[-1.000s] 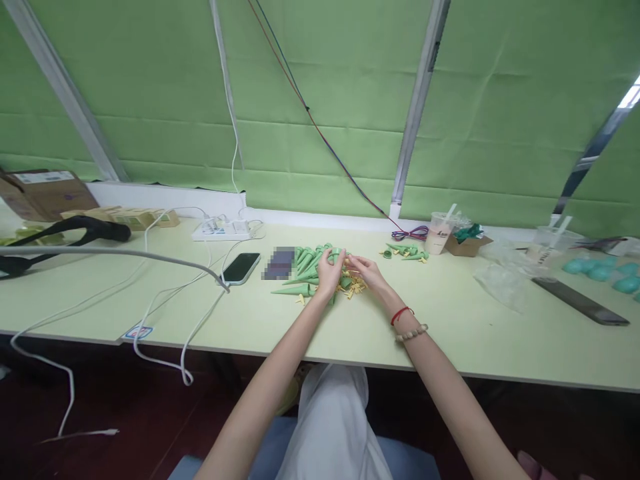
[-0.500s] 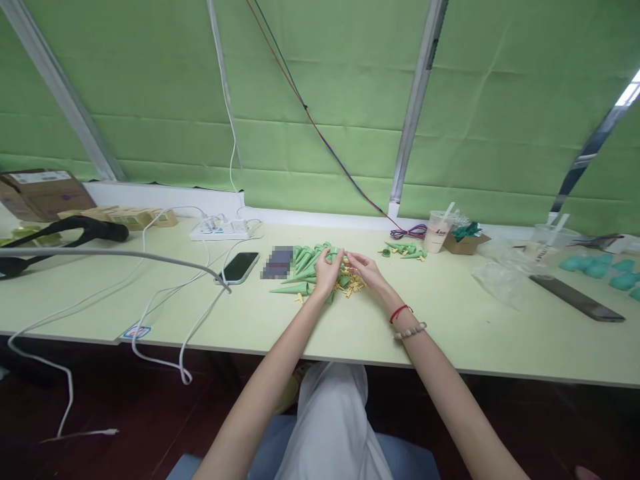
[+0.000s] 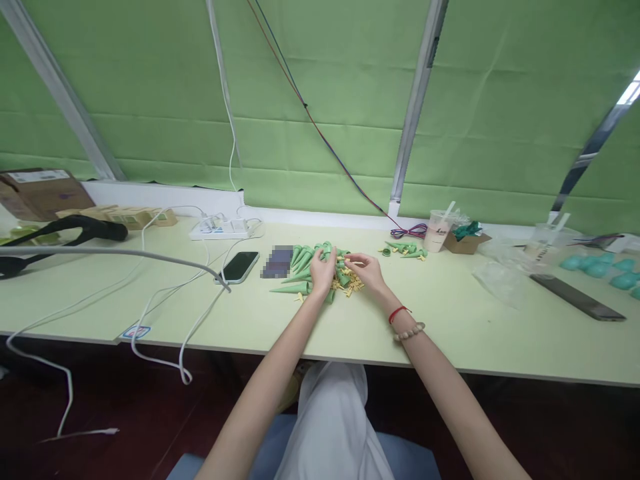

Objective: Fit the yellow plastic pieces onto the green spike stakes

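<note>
The cones [image 3: 291,289] are green, the small pieces [image 3: 354,285] yellow. The table [image 3: 430,320] is pale yellow-green, the blinds [image 3: 320,153] a deeper green. One wristband [image 3: 399,312] is red, the beads [image 3: 410,332] beige. The trousers [image 3: 333,420] are whitish, the seat [image 3: 407,457] blue. The egg-like things [image 3: 596,269] are turquoise, the carton [image 3: 45,193] brown.

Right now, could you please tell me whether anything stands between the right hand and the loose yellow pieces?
Nothing visible does: the right hand is right beside the yellow pieces. The left hand is on their other side, by the green cones, and does not block that short path.
</note>
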`<move>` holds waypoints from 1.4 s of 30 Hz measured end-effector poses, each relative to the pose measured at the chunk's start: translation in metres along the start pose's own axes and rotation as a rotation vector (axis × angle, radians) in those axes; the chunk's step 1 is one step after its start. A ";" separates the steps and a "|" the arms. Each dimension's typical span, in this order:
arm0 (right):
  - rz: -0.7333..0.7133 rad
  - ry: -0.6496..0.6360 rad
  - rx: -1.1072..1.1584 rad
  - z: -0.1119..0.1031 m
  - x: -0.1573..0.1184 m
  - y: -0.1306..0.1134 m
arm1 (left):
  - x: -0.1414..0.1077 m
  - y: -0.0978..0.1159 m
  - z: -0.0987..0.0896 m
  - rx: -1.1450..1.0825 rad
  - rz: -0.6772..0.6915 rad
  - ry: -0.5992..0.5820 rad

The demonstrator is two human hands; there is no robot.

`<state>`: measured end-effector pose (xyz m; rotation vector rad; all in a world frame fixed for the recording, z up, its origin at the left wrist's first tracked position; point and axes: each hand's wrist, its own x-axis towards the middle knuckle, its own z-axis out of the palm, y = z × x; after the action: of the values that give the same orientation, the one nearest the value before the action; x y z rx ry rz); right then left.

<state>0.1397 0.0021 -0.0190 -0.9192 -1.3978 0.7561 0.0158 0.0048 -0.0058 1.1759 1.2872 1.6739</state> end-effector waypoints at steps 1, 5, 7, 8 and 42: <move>-0.008 0.042 -0.010 -0.002 0.001 0.000 | 0.000 0.002 -0.001 -0.015 -0.039 0.013; 0.083 0.211 0.017 -0.009 0.003 0.001 | -0.001 0.011 -0.002 -0.093 -0.120 0.019; 0.149 0.256 0.009 -0.010 0.003 -0.001 | -0.005 0.012 -0.001 -0.135 -0.089 -0.029; 0.166 0.265 -0.012 -0.009 0.002 -0.002 | -0.006 0.012 0.000 -0.160 -0.064 -0.063; 0.183 -0.012 -0.033 0.001 -0.004 -0.012 | -0.012 0.010 0.007 -0.094 0.125 -0.216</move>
<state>0.1375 -0.0067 -0.0105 -1.0809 -1.3521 0.8785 0.0265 -0.0060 0.0022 1.3626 1.0099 1.6251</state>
